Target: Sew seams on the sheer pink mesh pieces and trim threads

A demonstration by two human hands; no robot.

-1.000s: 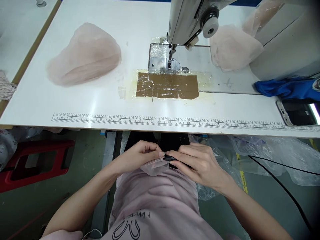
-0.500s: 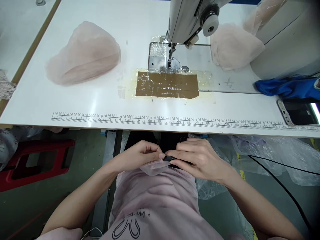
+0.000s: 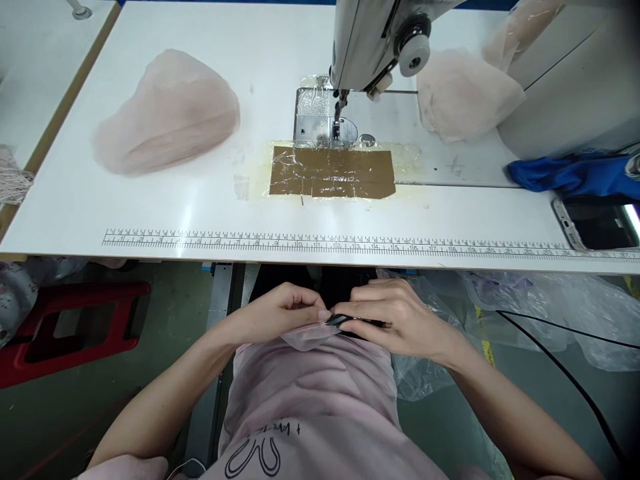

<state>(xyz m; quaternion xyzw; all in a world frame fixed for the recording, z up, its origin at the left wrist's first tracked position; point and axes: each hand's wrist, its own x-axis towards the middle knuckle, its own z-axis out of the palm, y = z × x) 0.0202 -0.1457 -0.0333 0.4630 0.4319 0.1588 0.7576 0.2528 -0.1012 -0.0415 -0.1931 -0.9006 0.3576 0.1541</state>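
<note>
Both my hands are below the table's front edge, over my lap. My left hand (image 3: 273, 312) is closed, pinching a small piece of sheer pink fabric (image 3: 306, 335). My right hand (image 3: 400, 313) is closed on a small black tool (image 3: 345, 321), likely thread snips, whose tip meets the fabric between the two hands. On the white table (image 3: 200, 207) above, a pile of pink mesh fabric (image 3: 167, 113) lies at the left and another pink pile (image 3: 463, 93) at the right of the sewing machine (image 3: 380, 40).
A brown taped patch (image 3: 331, 172) lies in front of the needle plate. A printed ruler (image 3: 350, 245) runs along the table's front edge. Blue cloth (image 3: 575, 175) and a phone (image 3: 595, 223) sit far right. A red stool (image 3: 75, 327), plastic bags (image 3: 550, 313) and a black cable (image 3: 565, 380) are below.
My right hand has shifted slightly up and left along the fabric edge with the black tool. My left hand holds its pinch in place.
</note>
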